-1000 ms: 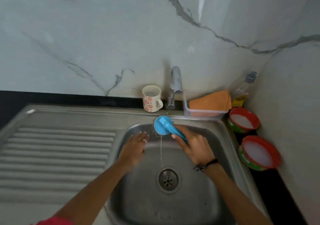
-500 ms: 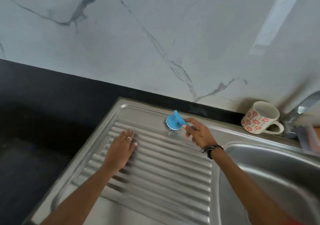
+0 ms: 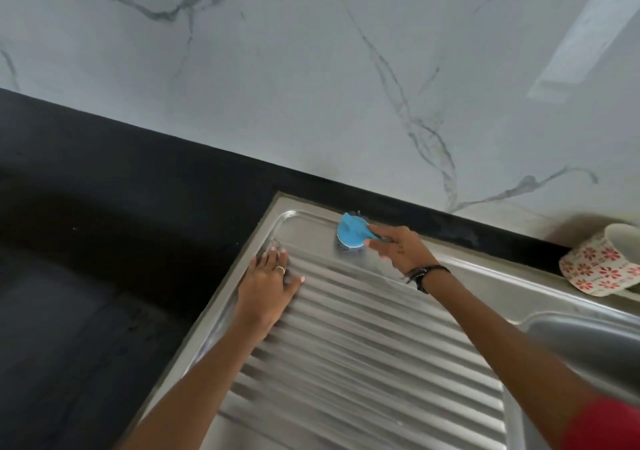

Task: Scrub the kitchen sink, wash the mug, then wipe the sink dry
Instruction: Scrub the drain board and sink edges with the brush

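Note:
My right hand grips the handle of a blue round scrubber, whose head presses on the far left corner of the steel sink's ribbed drainboard. My left hand lies flat with fingers spread on the drainboard's left edge, a ring on one finger. The sink basin shows only partly at the right edge. A white mug with red flowers stands on the sink's back ledge at the far right, partly cut off by the frame.
A black stone countertop stretches to the left of the sink and along its back. A white marble-pattern wall rises behind it.
From the basin under the tap, both hands moved left onto the drainboard. Since half a second ago the scrubber has gone further toward the far left corner and my left hand toward the left edge.

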`<state>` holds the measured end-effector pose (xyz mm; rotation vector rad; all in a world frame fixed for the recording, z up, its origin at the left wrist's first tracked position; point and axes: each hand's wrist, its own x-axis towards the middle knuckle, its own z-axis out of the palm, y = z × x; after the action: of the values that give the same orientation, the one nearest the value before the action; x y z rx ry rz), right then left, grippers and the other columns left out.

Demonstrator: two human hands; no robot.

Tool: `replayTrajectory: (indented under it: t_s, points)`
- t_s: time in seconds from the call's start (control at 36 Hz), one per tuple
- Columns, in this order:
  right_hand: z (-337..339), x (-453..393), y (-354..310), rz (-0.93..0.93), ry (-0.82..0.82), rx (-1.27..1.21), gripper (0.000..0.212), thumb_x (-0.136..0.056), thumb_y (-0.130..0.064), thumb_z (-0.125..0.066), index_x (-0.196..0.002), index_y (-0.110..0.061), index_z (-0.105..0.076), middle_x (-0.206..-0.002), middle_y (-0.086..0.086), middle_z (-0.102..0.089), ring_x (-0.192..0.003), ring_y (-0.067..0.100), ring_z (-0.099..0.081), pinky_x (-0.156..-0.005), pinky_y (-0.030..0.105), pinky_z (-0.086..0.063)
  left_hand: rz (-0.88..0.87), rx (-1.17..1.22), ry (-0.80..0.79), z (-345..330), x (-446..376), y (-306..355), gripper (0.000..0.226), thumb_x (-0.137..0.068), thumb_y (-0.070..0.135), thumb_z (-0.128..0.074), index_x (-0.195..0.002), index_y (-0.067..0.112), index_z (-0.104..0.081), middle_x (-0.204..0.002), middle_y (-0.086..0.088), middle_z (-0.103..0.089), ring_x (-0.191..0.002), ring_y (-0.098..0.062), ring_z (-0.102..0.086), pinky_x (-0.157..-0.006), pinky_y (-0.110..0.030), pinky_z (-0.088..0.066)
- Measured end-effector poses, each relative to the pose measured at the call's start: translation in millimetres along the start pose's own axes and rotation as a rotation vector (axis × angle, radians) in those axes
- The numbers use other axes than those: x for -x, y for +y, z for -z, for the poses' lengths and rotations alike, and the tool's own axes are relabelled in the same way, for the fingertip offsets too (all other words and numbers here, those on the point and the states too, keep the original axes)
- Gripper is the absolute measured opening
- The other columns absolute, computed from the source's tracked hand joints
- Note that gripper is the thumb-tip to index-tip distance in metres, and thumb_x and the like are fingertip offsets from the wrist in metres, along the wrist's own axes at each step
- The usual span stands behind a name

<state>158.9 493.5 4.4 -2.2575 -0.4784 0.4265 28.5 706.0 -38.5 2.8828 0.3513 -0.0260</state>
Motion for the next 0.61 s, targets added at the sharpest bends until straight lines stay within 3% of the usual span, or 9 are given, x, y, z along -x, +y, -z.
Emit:
replayTrajectory:
  t_s: [0.06, 0.11, 0.22, 0.33, 0.42, 0.5, 0.61]
  points:
    - [-15.1, -14.2, -17.1, -0.005, -0.019, -0.002, 0.041, -0.091, -0.028, -0.057, -0.13, -0.017, -0.056, -0.093, 0.008, -0.066, -0.076, 0.015, -0.057, -0.078, 0.03, -0.047, -0.008, -0.004, 0.006, -2.1, -2.4, -1.4, 0.093, -0.075, 0.065, -0.007, -0.141, 0.006, -0.037, -0.147, -0.015, -0.037, -0.138, -0.024, -0.034, -0.115, -0.034, -0.018]
    - [-29.1, -27.1, -37.6, -0.009, -0.04, -0.036, 0.04, -0.092, -0.026, -0.056, -0.13, -0.015, -0.055, -0.092, 0.007, -0.062, -0.077, 0.016, -0.055, -0.076, 0.027, -0.043, -0.014, -0.01, 0.029, -2.5, -2.4, -0.7, 0.088, -0.079, 0.064, -0.015, -0.138, 0.005, -0.043, -0.143, -0.016, -0.042, -0.135, -0.026, -0.038, -0.114, -0.035, -0.023]
    - [-49.3, -42.9, -68.6, -0.022, -0.083, -0.09, 0.038, -0.092, -0.021, -0.055, -0.129, -0.011, -0.056, -0.101, 0.011, -0.063, -0.076, 0.016, -0.055, -0.076, 0.026, -0.042, -0.008, -0.003, -0.004, 1.1, -0.9, -0.5, 0.067, -0.093, 0.053, -0.038, -0.145, 0.011, -0.03, -0.152, -0.008, -0.029, -0.142, -0.019, -0.022, -0.116, -0.031, -0.016]
    - [-44.8, -26.6, -57.8, -0.059, -0.068, -0.126, 0.038, -0.092, -0.023, -0.055, -0.129, -0.012, -0.058, -0.09, 0.002, -0.059, -0.059, 0.004, -0.048, -0.063, 0.016, -0.041, -0.014, -0.012, -0.014, -1.0, -3.5, -3.6, 0.066, -0.094, 0.052, -0.038, -0.145, 0.011, -0.029, -0.152, -0.008, -0.029, -0.142, -0.017, -0.022, -0.118, -0.031, -0.012]
    - [-26.4, 6.7, -29.9, -0.103, 0.048, -0.138, 0.038, -0.091, -0.022, -0.059, -0.127, -0.011, -0.058, -0.078, -0.004, -0.059, -0.055, 0.002, -0.048, -0.05, 0.004, -0.037, -0.029, -0.059, -0.014, -3.0, -2.6, -4.7, 0.066, -0.095, 0.051, -0.035, -0.146, 0.01, -0.026, -0.152, -0.009, -0.029, -0.142, -0.017, -0.022, -0.117, -0.031, -0.01]
    - [-10.4, 39.0, -5.4, -0.137, 0.137, -0.137, 0.037, -0.09, -0.022, -0.06, -0.125, -0.01, -0.06, -0.062, -0.009, -0.052, -0.048, 0.004, -0.047, -0.044, 0.004, -0.036, -0.054, -0.079, -0.015, -2.8, -1.0, -5.6, 0.064, -0.097, 0.049, -0.031, -0.147, 0.01, -0.024, -0.153, -0.01, -0.027, -0.143, -0.018, -0.02, -0.117, -0.032, -0.008]
    - [-10.4, 36.3, -5.9, -0.138, 0.176, -0.105, 0.033, -0.092, -0.023, -0.058, -0.123, -0.013, -0.061, -0.057, -0.01, -0.049, -0.044, 0.002, -0.047, -0.042, 0.005, -0.035, -0.065, -0.094, -0.015, -2.1, -0.4, -6.6, 0.063, -0.097, 0.047, -0.03, -0.147, 0.01, -0.023, -0.153, -0.011, -0.025, -0.143, -0.019, -0.02, -0.118, -0.033, -0.008]
